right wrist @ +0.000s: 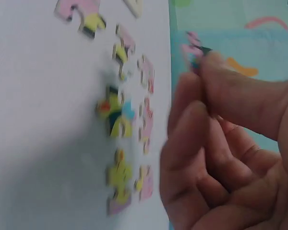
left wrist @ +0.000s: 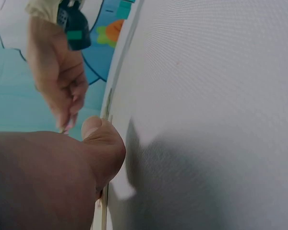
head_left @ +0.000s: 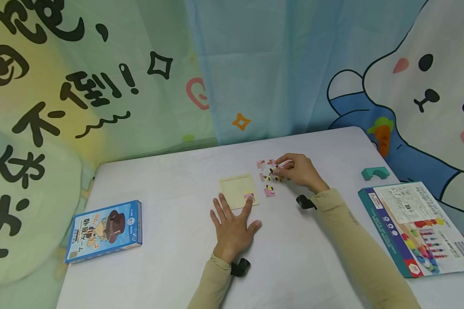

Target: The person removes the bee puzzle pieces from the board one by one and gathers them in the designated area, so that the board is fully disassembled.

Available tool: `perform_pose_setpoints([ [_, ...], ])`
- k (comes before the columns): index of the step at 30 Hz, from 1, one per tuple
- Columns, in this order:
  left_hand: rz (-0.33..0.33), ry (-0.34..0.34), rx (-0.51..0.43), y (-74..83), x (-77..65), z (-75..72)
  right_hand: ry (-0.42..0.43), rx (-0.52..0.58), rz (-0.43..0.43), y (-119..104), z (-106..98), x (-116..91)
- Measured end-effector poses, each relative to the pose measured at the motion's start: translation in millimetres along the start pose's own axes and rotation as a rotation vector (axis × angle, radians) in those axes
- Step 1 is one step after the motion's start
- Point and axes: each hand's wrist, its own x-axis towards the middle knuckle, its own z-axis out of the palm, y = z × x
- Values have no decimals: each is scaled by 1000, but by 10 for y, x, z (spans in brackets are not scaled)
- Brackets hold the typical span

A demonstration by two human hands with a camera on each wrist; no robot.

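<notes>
A square wooden puzzle tray lies on the white table, with one pink puzzle piece in its lower right corner. My left hand rests with fingers spread over the tray's near edge, a fingertip at that piece. Raised over the loose pieces, my right hand pinches a pink and dark puzzle piece between thumb and forefinger. Below it lie several loose pieces, among them a pink and yellow one and a yellow one. In the left wrist view, the left thumb hides most of the tray.
On the left side of the table lies a blue puzzle box with a picture of a brown hat. A larger flat box lies at the right edge, with a green arch block behind it. A printed curtain hangs behind the table.
</notes>
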Motion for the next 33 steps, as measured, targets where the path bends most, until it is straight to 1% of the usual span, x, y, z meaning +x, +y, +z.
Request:
perform_pose_setpoints([
  [6, -2, 2, 5, -2, 5, 17, -50, 38, 46, 201, -121, -101],
  [11, 10, 15, 9, -14, 13, 37, -30, 38, 77, 295, -163, -192],
  [17, 25, 40, 14, -25, 0, 21, -24, 22, 105, 361, -153, -301],
  [27, 22, 46, 23, -29, 5, 34, 21, -65, 48, 445, -54, -423],
  [33, 13, 16, 15, -2, -6, 5, 61, -82, 33, 460, -5, -457],
])
